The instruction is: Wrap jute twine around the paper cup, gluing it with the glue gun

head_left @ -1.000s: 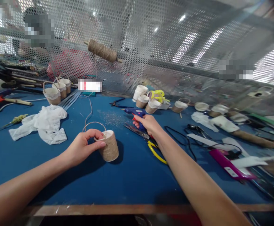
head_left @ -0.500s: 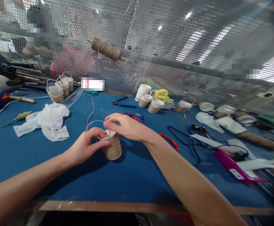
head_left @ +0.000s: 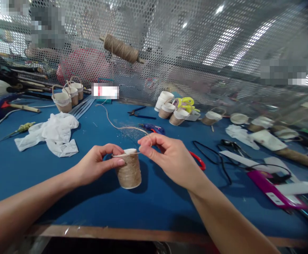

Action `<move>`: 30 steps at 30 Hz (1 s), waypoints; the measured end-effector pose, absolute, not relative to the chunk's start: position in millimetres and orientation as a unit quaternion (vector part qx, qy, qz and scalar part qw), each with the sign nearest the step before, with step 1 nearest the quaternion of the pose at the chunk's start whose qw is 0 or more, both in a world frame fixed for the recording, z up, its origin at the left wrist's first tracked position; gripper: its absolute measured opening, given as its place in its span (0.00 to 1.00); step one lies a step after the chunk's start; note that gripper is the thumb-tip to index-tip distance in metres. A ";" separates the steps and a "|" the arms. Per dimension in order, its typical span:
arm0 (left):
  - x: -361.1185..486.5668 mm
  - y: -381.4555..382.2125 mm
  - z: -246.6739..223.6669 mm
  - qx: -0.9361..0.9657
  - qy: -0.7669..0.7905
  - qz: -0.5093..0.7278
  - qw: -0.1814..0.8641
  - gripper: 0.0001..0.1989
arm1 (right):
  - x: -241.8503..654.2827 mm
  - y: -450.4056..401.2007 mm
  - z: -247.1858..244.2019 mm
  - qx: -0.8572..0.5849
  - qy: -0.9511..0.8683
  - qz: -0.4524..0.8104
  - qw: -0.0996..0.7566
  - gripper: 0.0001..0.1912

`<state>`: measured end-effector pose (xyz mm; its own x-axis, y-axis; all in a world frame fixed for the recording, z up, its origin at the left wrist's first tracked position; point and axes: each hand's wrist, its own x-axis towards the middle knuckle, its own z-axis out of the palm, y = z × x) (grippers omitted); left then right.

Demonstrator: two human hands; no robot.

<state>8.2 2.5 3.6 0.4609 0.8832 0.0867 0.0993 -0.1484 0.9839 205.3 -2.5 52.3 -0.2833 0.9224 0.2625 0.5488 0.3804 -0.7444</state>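
A small paper cup (head_left: 129, 173) wrapped in brown material stands slightly tilted over the blue table. My left hand (head_left: 103, 162) grips its rim, thumb outside and fingers over the top edge. Pinched between the thumb and fingers of my right hand (head_left: 161, 151), just right of the rim, is a thin twine (head_left: 117, 127). One stretch of it runs taut along the cup's rim. The rest trails back across the table toward the twine spool (head_left: 121, 48) at the mesh.
Brown-wrapped cups with handles (head_left: 63, 102) stand at the back left, and others (head_left: 179, 117) at the back right. A white cloth (head_left: 50, 135) lies left. Pliers (head_left: 140, 113), a blue glue gun (head_left: 155, 129), black cable (head_left: 212, 160) and a magenta power strip (head_left: 270, 190) lie around.
My right hand has moved right and toward me from above the cup, drawing the twine along the rim. My left hand keeps its grip on the cup.
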 end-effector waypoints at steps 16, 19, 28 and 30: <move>6.2 0.0 5.0 0.653 0.325 0.344 0.591 0.09 | 210.4 -13.0 35.5 -0.505 -0.709 0.309 0.383 0.13; 6.1 -1.5 5.3 0.637 0.311 0.349 0.613 0.08 | 209.8 -13.7 34.8 -0.499 -0.696 0.337 0.391 0.13; 5.5 -2.7 7.1 0.602 0.280 0.355 0.658 0.09 | 208.5 -15.6 33.9 -0.467 -0.642 0.440 0.420 0.14; 5.5 -2.5 7.8 0.603 0.274 0.356 0.659 0.10 | 208.3 -15.9 33.7 -0.469 -0.634 0.452 0.417 0.13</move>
<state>5.5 -2.5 7.8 0.5975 0.7989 0.0684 -0.1386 0.0189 0.9902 208.3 -15.9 33.7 -0.2117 0.9717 0.1049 0.2185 0.1517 -0.9640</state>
